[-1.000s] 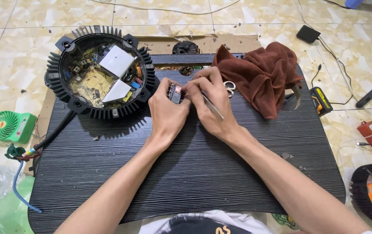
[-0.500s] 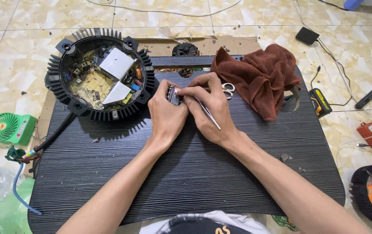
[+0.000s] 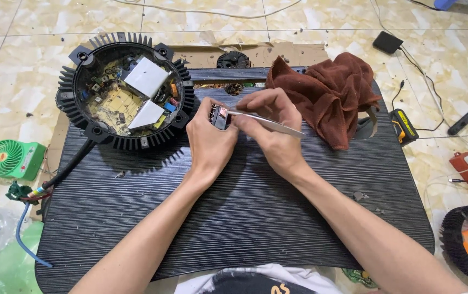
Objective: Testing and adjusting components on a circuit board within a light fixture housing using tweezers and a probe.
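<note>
small component [image 3: 221, 116] pinched between left fingers [image 3: 208, 111], tweezers [image 3: 266, 122] touching

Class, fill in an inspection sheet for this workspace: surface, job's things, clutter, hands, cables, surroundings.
Surface: black ribbed board on tiled floor, small crumbs on it.
Job's things: small component; metal tweezers; round finned housing, open, circuit board showing.
Clutter: brown cloth; green fan.
Hands: left hand pinches the component; right hand holds the tweezers against it.
Cables: black cord from the housing; thin wires on the floor.
Surroundings: second finned disc at right.
</note>
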